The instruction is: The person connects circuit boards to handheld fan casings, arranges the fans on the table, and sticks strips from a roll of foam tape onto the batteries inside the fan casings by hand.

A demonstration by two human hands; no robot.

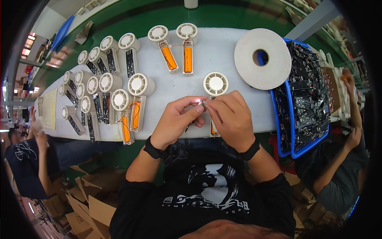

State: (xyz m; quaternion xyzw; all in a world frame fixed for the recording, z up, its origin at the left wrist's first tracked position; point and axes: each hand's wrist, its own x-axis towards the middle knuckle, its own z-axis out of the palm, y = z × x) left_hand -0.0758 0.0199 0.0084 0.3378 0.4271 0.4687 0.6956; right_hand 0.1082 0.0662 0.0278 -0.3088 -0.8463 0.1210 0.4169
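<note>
Both hands meeting over the pale table (167, 81), fingertips almost touching. Left hand (175, 119) pinching from its side, right hand (234, 119) pinching from the other – one small part (203, 102) sitting between them, thumb against forefinger on each. A bright spot is glowing beside the left forefinger. A narrow dark strip (190, 126) is showing under the left fingers, slanting down toward the person; cannot tell whether it is joining the small part.

Key relation: the round-headed unit (215, 83) is lying just beyond the pinch, its long axis running from the head back toward the wearer, the handle passing beneath the right hand, which is the nearer one. Its orange cylinder (214, 129) is peeking out at the near end.

Materials: matte off-white plastic, the head ribbed like a spoked wheel; the cylinder looking smooth-wrapped. To the right, a broad pale roll (274, 55) is lying flat – beyond it, a glossy blue tray (293, 139) is holding jumbled dark boards (308, 99), thin and oblong
</note>
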